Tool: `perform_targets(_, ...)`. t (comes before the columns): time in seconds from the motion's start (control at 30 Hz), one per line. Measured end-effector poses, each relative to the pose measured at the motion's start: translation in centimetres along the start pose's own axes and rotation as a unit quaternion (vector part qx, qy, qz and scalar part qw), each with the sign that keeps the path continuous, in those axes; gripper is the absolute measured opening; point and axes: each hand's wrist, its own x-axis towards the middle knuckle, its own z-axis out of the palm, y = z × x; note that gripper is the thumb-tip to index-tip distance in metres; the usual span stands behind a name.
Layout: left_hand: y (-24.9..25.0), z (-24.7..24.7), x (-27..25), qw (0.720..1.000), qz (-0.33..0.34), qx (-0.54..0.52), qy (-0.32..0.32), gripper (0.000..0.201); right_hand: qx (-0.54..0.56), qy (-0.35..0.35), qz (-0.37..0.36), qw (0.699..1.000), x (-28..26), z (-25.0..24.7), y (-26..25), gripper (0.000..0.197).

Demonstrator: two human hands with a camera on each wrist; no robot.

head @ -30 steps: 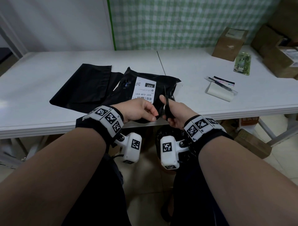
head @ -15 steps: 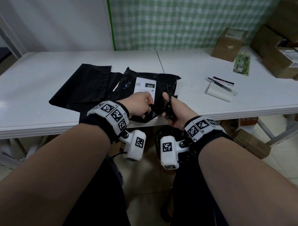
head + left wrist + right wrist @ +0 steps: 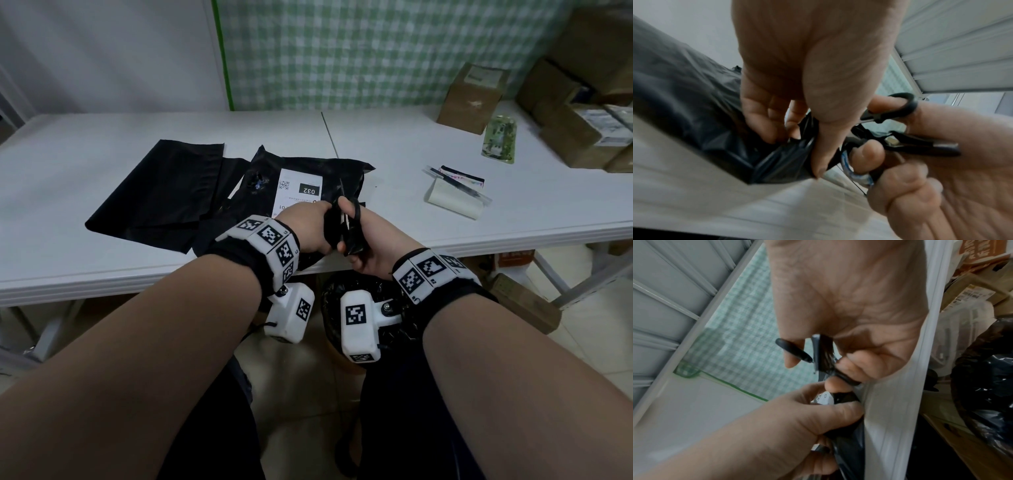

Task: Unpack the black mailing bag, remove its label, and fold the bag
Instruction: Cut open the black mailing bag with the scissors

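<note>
While L hand (image 3: pixel 310 228) fingers pinch the black mailing bag (image 3: pixel 329 178) near edge at bench (image 3: pixel 411 154) front, R hand (image 3: pixel 371 241) grips scissors (image 3: pixel 352 222) just right, blades prob. pointing away along it.

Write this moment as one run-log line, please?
step: cutting bag open | left hand: pinches black mailing bag edge | right hand: holds scissors | label: still on | table: spare black bag

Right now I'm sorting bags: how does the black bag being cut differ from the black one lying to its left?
The labelled bag carries a white label; the flat bag shows none. The labelled bag looks bulged and crumpled, pinched by the left hand; the flat bag lies untouched. Both are black plastic on the white table.
</note>
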Motion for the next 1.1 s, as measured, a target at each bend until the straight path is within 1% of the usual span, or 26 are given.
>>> perform_targets(0.13,-0.2,-0.1,0.3,1.000,-0.003,-0.016,-0.002,0.076,-0.019,-0.001,0.015,1.000,0.2,0.0,-0.1,0.045)
perform_targets(0.23,-0.5,-0.2,0.3,0.999,-0.008,-0.034,-0.010,0.065,-0.020,0.014,0.020,1.000,0.5,0.4,-0.2,0.046)
perform_targets(0.3,-0.8,-0.1,0.4,0.997,-0.012,-0.069,-0.022,0.057,-0.024,0.019,0.019,0.999,0.8,0.7,-0.2,0.049)
perform_targets(0.4,-1.2,-0.1,0.3,0.990,-0.012,-0.132,-0.040,0.053,-0.015,0.032,0.010,0.999,1.2,1.1,-0.3,0.049)
perform_targets(0.57,-1.6,-0.2,0.3,0.988,-0.007,-0.144,-0.060,0.058,0.020,0.085,-0.011,0.996,1.8,1.7,-0.2,0.039)
perform_targets(0.67,-1.5,-0.1,0.3,0.988,-0.009,-0.137,-0.072,0.056,0.014,0.116,-0.020,0.993,2.2,1.7,0.0,0.039)
perform_targets(0.8,-1.6,-0.2,0.1,0.986,-0.015,-0.144,-0.085,0.060,0.023,0.109,-0.028,0.993,2.7,1.3,0.2,0.039)
perform_targets(0.93,-1.6,-0.3,-0.3,0.983,-0.021,-0.161,-0.087,0.065,0.011,0.106,-0.031,0.994,3.0,1.4,-0.3,0.054)
perform_targets(1.1,-1.7,-0.4,-0.4,0.981,-0.028,-0.169,-0.094,0.068,-0.022,0.143,-0.032,0.989,3.7,1.3,-0.4,0.044)
